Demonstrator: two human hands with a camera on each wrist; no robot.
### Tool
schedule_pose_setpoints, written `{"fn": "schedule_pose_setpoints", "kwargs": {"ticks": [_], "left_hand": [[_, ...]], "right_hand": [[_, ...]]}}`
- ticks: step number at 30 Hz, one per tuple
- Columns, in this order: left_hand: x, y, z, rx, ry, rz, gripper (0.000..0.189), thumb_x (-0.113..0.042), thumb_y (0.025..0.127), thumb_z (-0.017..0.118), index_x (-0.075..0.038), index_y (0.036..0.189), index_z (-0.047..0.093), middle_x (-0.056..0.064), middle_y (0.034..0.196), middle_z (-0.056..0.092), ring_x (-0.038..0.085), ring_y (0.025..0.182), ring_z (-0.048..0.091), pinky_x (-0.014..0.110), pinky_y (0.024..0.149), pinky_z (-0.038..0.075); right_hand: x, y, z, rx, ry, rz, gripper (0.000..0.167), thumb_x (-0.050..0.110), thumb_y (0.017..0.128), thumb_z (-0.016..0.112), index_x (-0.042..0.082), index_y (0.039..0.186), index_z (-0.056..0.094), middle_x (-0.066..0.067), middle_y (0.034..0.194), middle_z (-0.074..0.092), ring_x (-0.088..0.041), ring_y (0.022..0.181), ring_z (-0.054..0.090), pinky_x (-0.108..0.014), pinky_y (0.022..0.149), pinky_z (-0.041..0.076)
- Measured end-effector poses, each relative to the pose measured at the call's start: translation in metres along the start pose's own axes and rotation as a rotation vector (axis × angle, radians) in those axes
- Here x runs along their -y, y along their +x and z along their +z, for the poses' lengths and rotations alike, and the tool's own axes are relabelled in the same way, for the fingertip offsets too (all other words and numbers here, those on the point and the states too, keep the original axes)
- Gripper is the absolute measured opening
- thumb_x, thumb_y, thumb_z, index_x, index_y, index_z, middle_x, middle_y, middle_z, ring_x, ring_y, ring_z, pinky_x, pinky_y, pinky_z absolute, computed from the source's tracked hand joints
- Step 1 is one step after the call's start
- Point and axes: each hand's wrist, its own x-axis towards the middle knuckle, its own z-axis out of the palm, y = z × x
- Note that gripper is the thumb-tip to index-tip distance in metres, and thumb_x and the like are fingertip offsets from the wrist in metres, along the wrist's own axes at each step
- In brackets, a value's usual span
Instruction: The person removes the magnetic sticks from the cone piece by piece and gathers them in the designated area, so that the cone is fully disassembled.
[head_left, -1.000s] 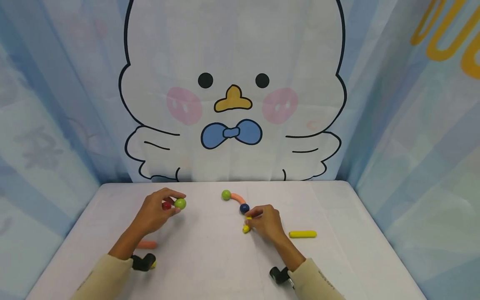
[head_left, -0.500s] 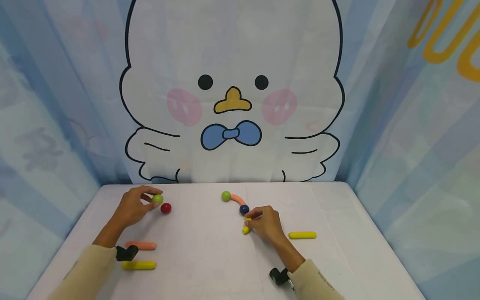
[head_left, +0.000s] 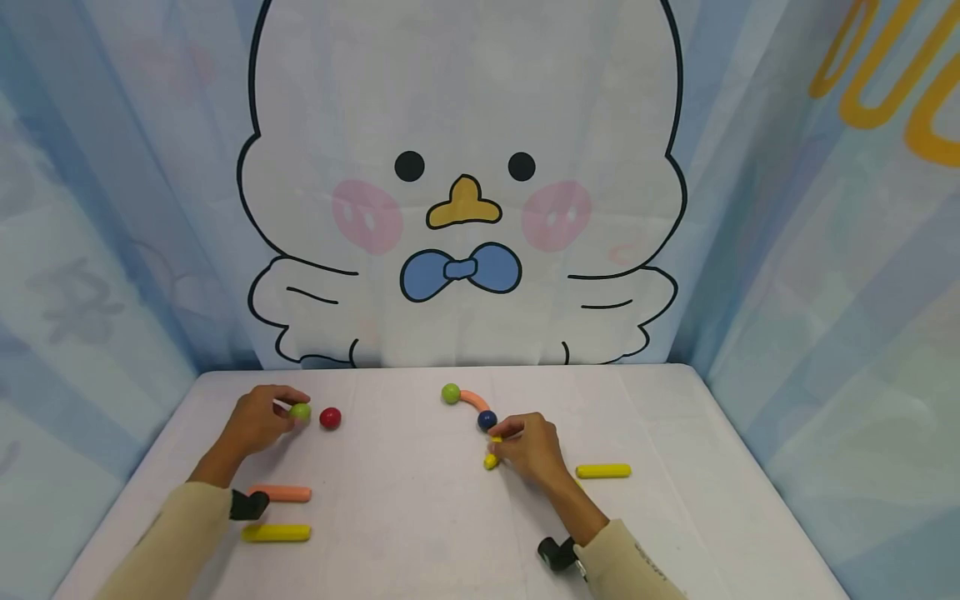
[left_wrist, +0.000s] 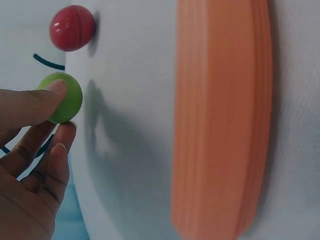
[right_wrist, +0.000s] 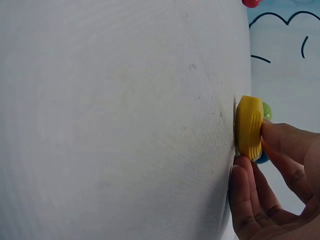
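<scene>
Closest to the person's body I see two beige sleeves [head_left: 168,542], with a small black device [head_left: 557,553] at the right wrist and another at the left. By the left forearm a straight yellow stick [head_left: 276,533] lies on the white tabletop [head_left: 420,533], and just beyond it, roughly parallel, lies an orange stick [head_left: 288,494], partly covered by the left wrist's device. Over on the right, past the right wrist, another yellow stick [head_left: 603,472] lies flat. The right hand [head_left: 531,450] reaches in near the middle, thumb and fingers pinching a short yellow piece [right_wrist: 249,129] down at the table; its far end is close to a dark blue ball [head_left: 487,419], though the fingers keep me from telling whether they touch. From that ball a curved orange piece [head_left: 475,400] runs away to a green ball [head_left: 450,393] near the back edge, making a bent chain. Off to the left, toward the back, the left hand [head_left: 255,419] holds a lime ball [left_wrist: 65,100] between thumb and fingers, with a red ball [head_left: 330,418] lying just beside it, apart. Behind the table hangs a pale blue curtain [head_left: 465,100] printed with a big white bird wearing a blue bow tie [head_left: 461,270].
</scene>
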Motion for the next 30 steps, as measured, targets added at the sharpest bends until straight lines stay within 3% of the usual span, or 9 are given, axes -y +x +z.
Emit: {"fn": "schedule_pose_setpoints", "kwargs": {"ticks": [13, 30], "left_hand": [[-0.002, 0.001, 0.006, -0.001, 0.043, 0.009, 0.038, 0.001, 0.089, 0.08, 0.0, 0.126, 0.072, 0.026, 0.127, 0.067, 0.034, 0.102, 0.063, 0.045, 0.087, 0.059], [-0.009, -0.005, 0.004, -0.002, 0.058, -0.005, 0.043, 0.0, 0.087, 0.083, -0.001, 0.128, 0.071, 0.026, 0.127, 0.067, 0.034, 0.101, 0.06, 0.04, 0.083, 0.059]], "right_hand": [[-0.002, 0.0, 0.0, 0.002, 0.003, -0.005, 0.014, 0.008, 0.085, 0.088, 0.014, 0.096, 0.084, 0.0, 0.094, 0.077, -0.011, 0.075, 0.068, -0.027, 0.07, 0.058], [-0.003, 0.001, 0.0, 0.008, 0.008, -0.003, 0.014, 0.008, 0.085, 0.088, 0.015, 0.096, 0.084, 0.0, 0.094, 0.078, -0.011, 0.075, 0.068, -0.027, 0.07, 0.059]]}}
